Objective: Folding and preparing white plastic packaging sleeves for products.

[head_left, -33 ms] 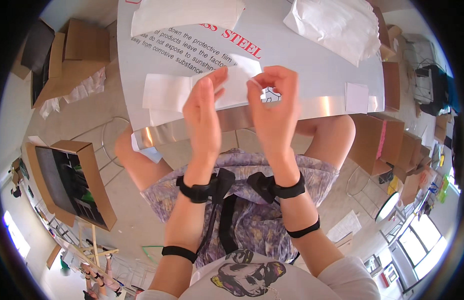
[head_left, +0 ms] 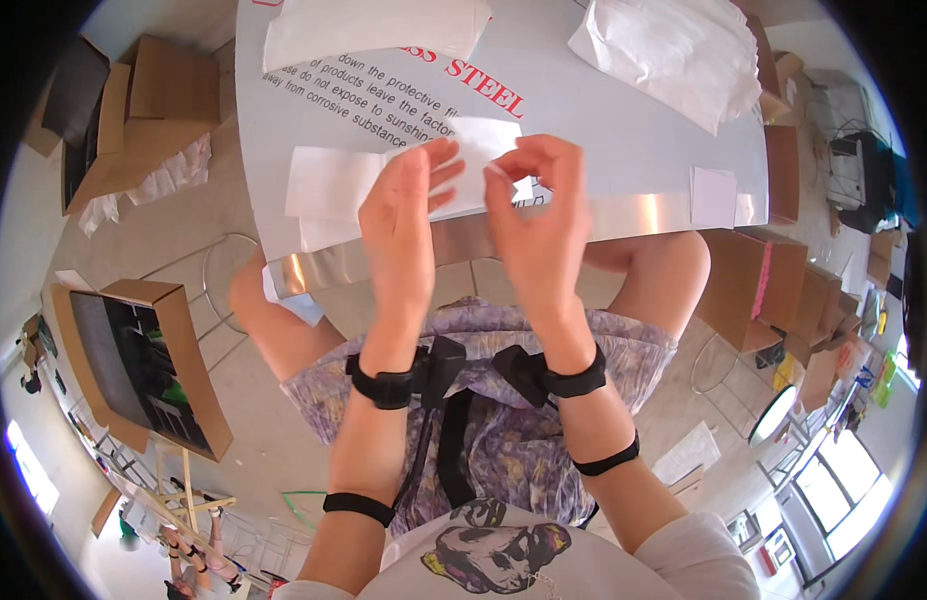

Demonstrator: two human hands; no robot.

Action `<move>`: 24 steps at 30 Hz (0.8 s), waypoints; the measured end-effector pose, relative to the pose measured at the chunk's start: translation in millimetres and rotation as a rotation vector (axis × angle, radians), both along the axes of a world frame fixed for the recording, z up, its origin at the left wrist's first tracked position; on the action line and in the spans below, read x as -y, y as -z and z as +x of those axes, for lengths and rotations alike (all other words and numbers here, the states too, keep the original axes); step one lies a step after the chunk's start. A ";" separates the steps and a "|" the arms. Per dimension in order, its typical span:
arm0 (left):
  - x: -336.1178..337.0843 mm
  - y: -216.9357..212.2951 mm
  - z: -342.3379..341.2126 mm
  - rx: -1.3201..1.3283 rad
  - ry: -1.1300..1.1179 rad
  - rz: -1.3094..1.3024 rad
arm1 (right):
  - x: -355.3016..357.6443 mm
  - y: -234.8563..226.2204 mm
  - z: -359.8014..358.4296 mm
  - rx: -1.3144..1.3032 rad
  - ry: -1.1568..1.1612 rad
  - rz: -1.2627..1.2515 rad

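Observation:
Over the near edge of a grey metal-topped table (head_left: 623, 160), a thin white sheet of paper (head_left: 486, 130) shows between and behind my two hands. My right hand (head_left: 539, 225) curls with thumb and forefinger pinched at the paper's right side; part of the sheet is hidden by the fingers. My left hand (head_left: 398, 220) faces it, fingers parted and slightly bent, with nothing visibly gripped. Beneath and beside the left hand, a folded white paper (head_left: 330, 185) lies flat on the table. Both wrists carry black straps with blocky devices.
Crumpled white wrapping (head_left: 668, 55) lies at the far right of the table, another white sheet (head_left: 373, 30) at the far left. A small white card (head_left: 713, 196) sits by the right edge. Cardboard boxes (head_left: 168, 95) stand on the floor at both sides. My knees reach under the table.
My right hand has shifted slightly left, and its pinch has moved left too. The left hand has drifted a little left with its fingers more spread. The white sheet between them looks slightly tilted differently.

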State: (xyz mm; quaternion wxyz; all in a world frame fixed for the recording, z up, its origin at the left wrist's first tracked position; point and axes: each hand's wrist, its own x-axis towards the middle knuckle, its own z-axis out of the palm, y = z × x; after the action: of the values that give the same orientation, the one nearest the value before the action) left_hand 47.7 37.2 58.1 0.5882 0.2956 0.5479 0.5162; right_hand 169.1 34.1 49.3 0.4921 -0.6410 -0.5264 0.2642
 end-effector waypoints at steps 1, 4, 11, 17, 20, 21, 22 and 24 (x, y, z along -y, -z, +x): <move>-4.0 -4.4 -1.0 0.003 -0.004 0.001 | 1.1 6.0 -3.8 0.110 -0.081 0.051; -16.4 -1.4 -5.1 -0.109 0.035 -0.163 | 7.9 11.2 -9.9 0.197 -0.159 0.046; -18.5 20.8 -17.9 -0.545 0.082 -0.119 | 13.8 13.0 10.5 -0.076 -0.107 -0.060; -15.1 13.7 -19.5 -0.676 0.054 -0.104 | -11.9 24.3 17.7 -0.689 -0.001 0.035; -15.7 12.2 -20.4 -0.703 0.063 -0.109 | -18.8 33.1 5.6 -0.857 -0.025 0.108; -16.1 12.1 -20.2 -0.711 0.065 -0.115 | -19.3 35.0 2.0 -0.852 -0.052 0.111; -16.3 12.6 -20.8 -0.713 0.065 -0.116 | -19.9 37.2 -1.7 -0.849 -0.081 0.114; -16.7 14.4 -21.4 -0.736 0.075 -0.096 | -20.3 47.1 -7.3 -0.785 -0.090 0.091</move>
State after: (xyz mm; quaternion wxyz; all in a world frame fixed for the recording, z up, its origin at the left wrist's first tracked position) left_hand 26.3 53.9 43.7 0.3835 0.4534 0.7350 0.3272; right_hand 161.8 54.4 2.3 0.6719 -0.4451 -0.3369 0.4868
